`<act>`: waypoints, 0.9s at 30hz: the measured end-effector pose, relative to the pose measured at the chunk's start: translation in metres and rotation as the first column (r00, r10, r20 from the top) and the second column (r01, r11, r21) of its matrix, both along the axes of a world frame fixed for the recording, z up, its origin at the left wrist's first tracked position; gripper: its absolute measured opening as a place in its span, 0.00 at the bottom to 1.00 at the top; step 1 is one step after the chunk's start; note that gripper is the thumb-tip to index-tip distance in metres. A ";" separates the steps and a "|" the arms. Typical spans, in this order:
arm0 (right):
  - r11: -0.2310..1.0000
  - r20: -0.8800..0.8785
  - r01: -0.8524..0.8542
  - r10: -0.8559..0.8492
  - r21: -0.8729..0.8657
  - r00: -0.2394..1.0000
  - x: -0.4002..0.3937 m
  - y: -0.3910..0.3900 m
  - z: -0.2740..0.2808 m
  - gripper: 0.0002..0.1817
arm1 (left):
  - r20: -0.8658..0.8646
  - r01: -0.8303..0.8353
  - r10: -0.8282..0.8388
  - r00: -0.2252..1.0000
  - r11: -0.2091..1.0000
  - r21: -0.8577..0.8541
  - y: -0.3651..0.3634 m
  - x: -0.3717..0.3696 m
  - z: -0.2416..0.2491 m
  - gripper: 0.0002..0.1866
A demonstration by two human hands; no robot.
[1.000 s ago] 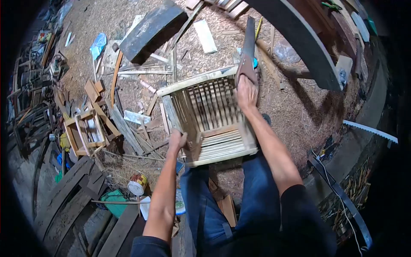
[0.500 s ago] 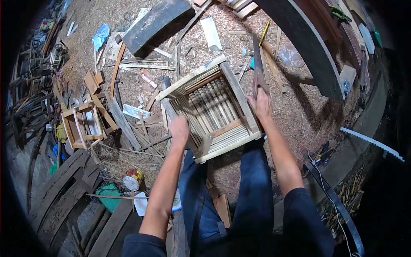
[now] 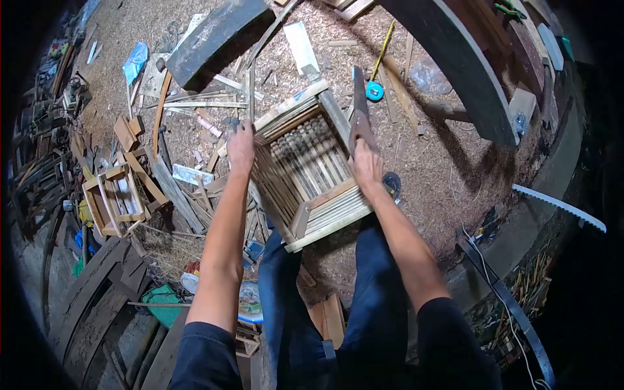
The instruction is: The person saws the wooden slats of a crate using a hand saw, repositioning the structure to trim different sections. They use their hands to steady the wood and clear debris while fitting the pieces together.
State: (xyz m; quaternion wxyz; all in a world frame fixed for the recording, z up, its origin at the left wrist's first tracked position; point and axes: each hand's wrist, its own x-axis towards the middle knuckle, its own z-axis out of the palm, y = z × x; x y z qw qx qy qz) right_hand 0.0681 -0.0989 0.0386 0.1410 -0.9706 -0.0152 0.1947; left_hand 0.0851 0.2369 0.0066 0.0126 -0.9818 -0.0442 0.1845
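A slatted wooden crate (image 3: 331,227) tilts in front of my legs, its open side facing me and slats lining its inside. My left hand (image 3: 241,153) is closed at its far left corner, covering that end of the rail. Just beyond this fist shows a small dark metal piece (image 3: 231,121), like a hammer head. Along the crate's right side, my right hand (image 3: 368,164) is wrapped round the brown handle of a handsaw (image 3: 360,107). Its dark blade points away from me, beside the crate's far right corner.
A teal tape measure (image 3: 374,91) lies with its yellow blade out beyond the saw. Shavings and wood strips cover the ground. A dark beam (image 3: 221,39) lies at the back, a small wooden frame (image 3: 117,198) at left. A toothed saw blade (image 3: 559,207) juts out at right.
My left hand has moved forward from the crate's left side to its far left corner. My right hand and the handsaw have shifted left, uncovering the tape measure. The whole view has shifted slightly.
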 end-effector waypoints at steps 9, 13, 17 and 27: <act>0.950 -0.080 -0.210 0.197 -0.229 0.977 0.025 -0.022 0.022 0.28 | -0.303 0.253 -0.230 0.925 0.967 0.038 -0.018 -0.009 0.040 0.22; 0.892 0.014 -0.357 0.375 -0.278 0.927 0.069 -0.034 0.050 0.18 | -0.238 0.342 -0.331 0.913 0.940 0.008 -0.028 -0.053 0.024 0.23; 0.775 0.076 -0.528 0.584 -0.347 0.808 0.118 -0.038 0.064 0.14 | -0.292 0.018 -0.072 0.954 0.983 -0.184 -0.080 -0.086 0.042 0.34; 0.691 0.263 -0.603 0.716 -0.398 0.647 0.159 -0.012 0.007 0.07 | -0.522 -0.643 0.426 0.739 0.677 -0.357 -0.174 -0.123 0.027 0.44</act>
